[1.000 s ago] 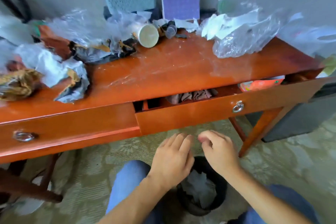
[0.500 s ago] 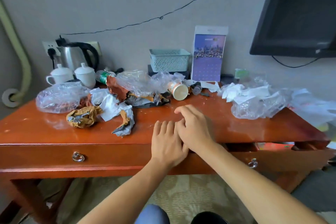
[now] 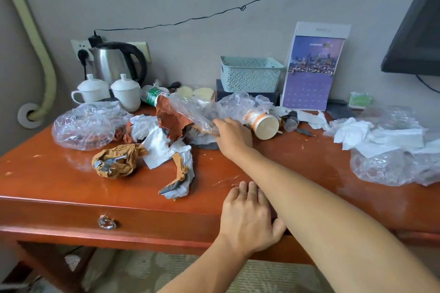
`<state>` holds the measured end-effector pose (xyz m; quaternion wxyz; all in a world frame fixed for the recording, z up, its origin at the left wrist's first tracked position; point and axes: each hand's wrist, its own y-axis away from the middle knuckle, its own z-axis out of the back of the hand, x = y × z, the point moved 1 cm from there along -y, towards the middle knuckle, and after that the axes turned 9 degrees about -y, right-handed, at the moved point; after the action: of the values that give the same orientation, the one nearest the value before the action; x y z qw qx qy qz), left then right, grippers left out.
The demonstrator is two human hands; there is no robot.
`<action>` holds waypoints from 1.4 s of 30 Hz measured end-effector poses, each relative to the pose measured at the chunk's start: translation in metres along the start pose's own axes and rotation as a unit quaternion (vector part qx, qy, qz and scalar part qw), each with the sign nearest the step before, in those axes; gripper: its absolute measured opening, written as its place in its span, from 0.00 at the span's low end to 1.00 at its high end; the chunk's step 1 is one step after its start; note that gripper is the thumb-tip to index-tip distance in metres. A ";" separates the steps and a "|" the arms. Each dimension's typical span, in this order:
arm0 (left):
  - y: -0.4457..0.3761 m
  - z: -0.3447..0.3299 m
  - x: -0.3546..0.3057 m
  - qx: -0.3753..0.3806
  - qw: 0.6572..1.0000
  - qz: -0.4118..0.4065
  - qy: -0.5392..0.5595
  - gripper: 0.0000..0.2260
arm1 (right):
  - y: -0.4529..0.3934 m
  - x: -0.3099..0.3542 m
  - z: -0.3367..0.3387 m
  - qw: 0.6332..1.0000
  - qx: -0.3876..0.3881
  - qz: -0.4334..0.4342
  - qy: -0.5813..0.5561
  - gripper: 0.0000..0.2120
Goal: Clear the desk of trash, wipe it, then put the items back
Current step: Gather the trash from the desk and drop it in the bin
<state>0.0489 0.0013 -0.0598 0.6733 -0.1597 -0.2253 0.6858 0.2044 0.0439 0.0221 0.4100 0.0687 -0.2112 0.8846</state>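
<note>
The red-brown wooden desk (image 3: 59, 181) is strewn with trash. My right hand (image 3: 232, 137) reaches across it, fingertips on the edge of a clear plastic bag (image 3: 188, 112) beside a tipped paper cup (image 3: 264, 123); whether it grips the bag is unclear. My left hand (image 3: 247, 219) lies palm down on the desk's front edge and holds nothing. Left of my right hand lie a torn rust-brown paper (image 3: 171, 121), white tissue (image 3: 159, 147) and a crumpled brown wrapper (image 3: 116, 162). Another clear bag (image 3: 85, 123) sits at the left. Plastic and tissues (image 3: 390, 162) are heaped at the right.
At the back stand a steel kettle (image 3: 112, 62), two lidded white cups (image 3: 126, 93), a green-labelled bottle (image 3: 154, 96), a pale blue basket (image 3: 250, 74) on a dark box and a purple calendar (image 3: 312, 69). A dark screen (image 3: 419, 38) hangs at the right. The left drawer has a ring handle (image 3: 106, 222).
My view rose from the floor bin and open drawer to the desktop. The drawer now looks pushed in. My right hand has moved forward to the clear bag; my left rests on the edge.
</note>
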 end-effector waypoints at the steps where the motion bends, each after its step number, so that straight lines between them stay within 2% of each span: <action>1: 0.000 0.000 0.000 -0.001 1.000 0.002 0.000 0.28 | 0.001 -0.003 0.000 0.999 -0.032 -0.002 -0.012 0.16; 5: -0.001 0.007 -0.003 0.001 1.000 0.010 -0.012 0.23 | 0.011 -0.015 0.020 0.988 -0.132 -0.016 -0.074 0.14; 10: -0.003 0.014 -0.005 0.013 1.000 0.009 -0.022 0.23 | 0.035 -0.024 0.080 0.959 -0.231 -0.032 -0.163 0.10; 18: 0.000 0.024 -0.007 -0.032 0.999 0.022 0.012 0.19 | 0.134 -0.045 0.164 0.935 -0.267 -0.091 -0.215 0.08; 22: 0.007 0.037 -0.008 -0.047 0.997 0.054 0.042 0.16 | 0.194 -0.060 0.190 0.918 -0.283 -0.127 -0.248 0.05; 25: 0.014 0.040 -0.008 -0.022 0.998 0.041 0.049 0.18 | 0.239 -0.067 0.199 0.910 -0.281 -0.148 -0.267 0.02; 27: 0.019 0.043 -0.008 -0.016 0.998 0.012 0.053 0.18 | 0.266 -0.072 0.198 0.899 -0.274 -0.171 -0.295 0.04; 32: 0.032 0.059 -0.023 -0.046 0.993 -0.005 0.111 0.16 | 0.325 -0.073 0.186 0.882 -0.248 -0.186 -0.355 0.03; 34: 0.036 0.068 -0.035 -0.049 0.989 -0.009 0.143 0.18 | 0.346 -0.070 0.179 0.880 -0.221 -0.194 -0.372 0.06; 37: 0.044 0.077 -0.050 -0.031 0.980 -0.029 0.195 0.26 | 0.376 -0.070 0.165 0.877 -0.168 -0.208 -0.400 0.03; 40: 0.057 0.090 -0.061 0.016 0.941 -0.026 0.337 0.37 | 0.405 -0.073 0.149 0.876 -0.107 -0.217 -0.417 0.08; 42: 0.070 0.095 -0.070 0.065 0.881 -0.025 0.469 0.43 | 0.422 -0.078 0.137 0.866 -0.075 -0.237 -0.433 0.07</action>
<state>-0.0574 -0.0768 -0.0216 0.7263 -0.4124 0.1578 0.5267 -0.0695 -0.3118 -0.0113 0.4785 0.4624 -0.4103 0.6236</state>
